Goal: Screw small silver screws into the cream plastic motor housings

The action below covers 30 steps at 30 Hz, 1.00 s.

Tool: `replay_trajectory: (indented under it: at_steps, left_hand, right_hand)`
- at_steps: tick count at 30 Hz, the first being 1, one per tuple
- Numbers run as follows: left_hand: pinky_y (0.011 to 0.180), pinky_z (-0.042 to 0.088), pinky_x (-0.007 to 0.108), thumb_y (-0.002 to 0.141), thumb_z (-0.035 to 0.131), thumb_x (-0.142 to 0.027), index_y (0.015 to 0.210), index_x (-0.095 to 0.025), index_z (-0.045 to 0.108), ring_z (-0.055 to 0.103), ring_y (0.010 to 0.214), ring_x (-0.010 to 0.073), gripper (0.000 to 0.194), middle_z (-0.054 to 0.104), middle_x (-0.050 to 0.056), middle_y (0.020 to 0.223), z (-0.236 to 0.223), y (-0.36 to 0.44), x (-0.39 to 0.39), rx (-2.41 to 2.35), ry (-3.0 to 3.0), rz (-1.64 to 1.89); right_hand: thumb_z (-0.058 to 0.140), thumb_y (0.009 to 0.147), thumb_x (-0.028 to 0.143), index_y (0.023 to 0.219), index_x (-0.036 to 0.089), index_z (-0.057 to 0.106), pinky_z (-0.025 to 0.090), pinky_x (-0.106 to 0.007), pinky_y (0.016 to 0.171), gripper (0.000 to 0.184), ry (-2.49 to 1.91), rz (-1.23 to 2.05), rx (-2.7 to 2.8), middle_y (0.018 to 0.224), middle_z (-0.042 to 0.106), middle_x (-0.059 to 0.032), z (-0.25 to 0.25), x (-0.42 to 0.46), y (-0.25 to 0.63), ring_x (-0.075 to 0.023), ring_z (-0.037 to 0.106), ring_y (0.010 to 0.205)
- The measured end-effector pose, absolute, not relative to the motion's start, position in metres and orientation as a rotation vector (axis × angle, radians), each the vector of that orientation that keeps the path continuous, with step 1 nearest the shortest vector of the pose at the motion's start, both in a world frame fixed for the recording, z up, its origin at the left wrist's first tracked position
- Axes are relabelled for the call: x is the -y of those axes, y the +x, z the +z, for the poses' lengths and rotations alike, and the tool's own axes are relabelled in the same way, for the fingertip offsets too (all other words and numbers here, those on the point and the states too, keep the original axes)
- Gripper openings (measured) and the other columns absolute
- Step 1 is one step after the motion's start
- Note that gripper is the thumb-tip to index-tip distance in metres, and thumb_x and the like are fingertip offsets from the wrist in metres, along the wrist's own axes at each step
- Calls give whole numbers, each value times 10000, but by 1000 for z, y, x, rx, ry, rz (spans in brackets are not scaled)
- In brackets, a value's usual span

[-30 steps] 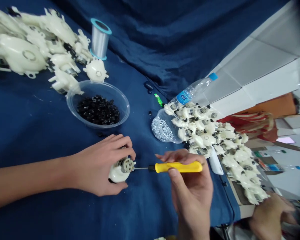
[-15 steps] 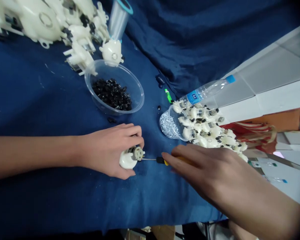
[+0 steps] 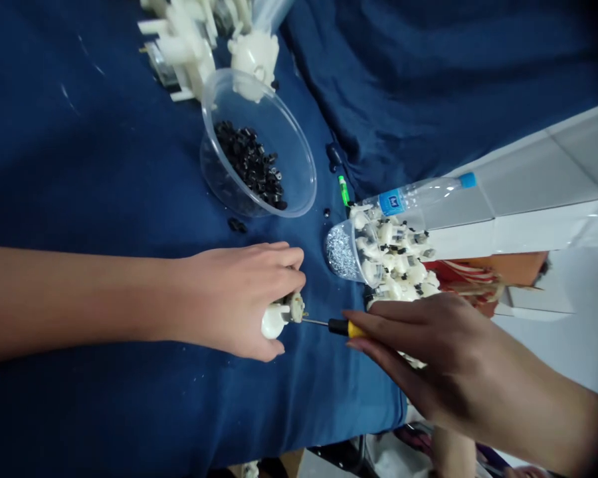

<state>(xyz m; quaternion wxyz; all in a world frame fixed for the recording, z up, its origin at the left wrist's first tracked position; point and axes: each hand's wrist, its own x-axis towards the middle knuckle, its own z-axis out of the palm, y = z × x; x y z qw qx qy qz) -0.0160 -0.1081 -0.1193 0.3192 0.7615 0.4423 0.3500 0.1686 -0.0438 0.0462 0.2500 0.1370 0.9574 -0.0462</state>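
My left hand (image 3: 244, 292) is closed around a white plastic gear housing (image 3: 273, 322), with a small round motor end (image 3: 297, 308) poking out between the fingers. Most of the housing is hidden under my palm. In my right hand (image 3: 428, 338) is a screwdriver (image 3: 339, 326) with a black and yellow handle, pinched between thumb and fingers. Its thin shaft points left and its tip meets the housing beside the motor; the exact contact spot is too small to make out.
Beyond my left hand stands a clear bowl (image 3: 309, 192) of small black parts. A clear cup (image 3: 343, 251) of tiny silvery screws lies tipped beside piled white housings (image 3: 398, 259). A water bottle (image 3: 418, 192), a green object (image 3: 343, 190) and more housings (image 3: 179, 50) are farther off.
The camera view has shifted, so both hands and the bowl appear farther right. Both hands keep their holds, and the screwdriver stays against the housing.
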Motion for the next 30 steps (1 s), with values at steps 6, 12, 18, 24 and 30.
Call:
replay_trajectory:
  at_steps: [6,12,18,24,30]
  left_hand:
    - [839,439,357,682,824,-355,842,-170,541,515,965,233,374,526,36,969,-120,-13,108,-1147,2050,879]
    - [805,437,389,666,793,-304,855,-188,462,507,913,244,398,494,38,956,-123,-10,109,-1118,2077,935]
    - [770,422,360,684,793,-344,873,-195,433,512,900,222,433,494,17,960,-119,-16,109,-1095,2065,910]
    - [806,428,345,673,800,-374,910,-186,472,518,916,217,447,520,20,973,-117,-20,109,-1096,2059,932]
    - [835,434,345,648,826,-394,994,-180,495,531,956,231,525,542,32,1014,-119,-22,108,-1063,2046,965]
  right_hand:
    - [570,930,456,565,195,511,196,-257,392,453,1190,-550,-2082,503,316,45,44,39,151,-88,264,454]
    - [613,838,611,497,197,496,138,-233,356,549,1506,-847,-1757,434,386,34,43,33,139,-67,247,380]
    - [834,702,341,901,229,716,453,-210,489,257,1244,-491,-2192,816,691,-10,41,34,143,-125,600,609]
    - [653,898,377,854,216,724,401,-223,481,182,1107,-429,-2201,644,649,17,62,39,164,-115,544,541]
    - [482,978,532,724,175,620,498,-241,531,459,1574,-991,-2255,630,637,-19,32,55,200,-124,596,569]
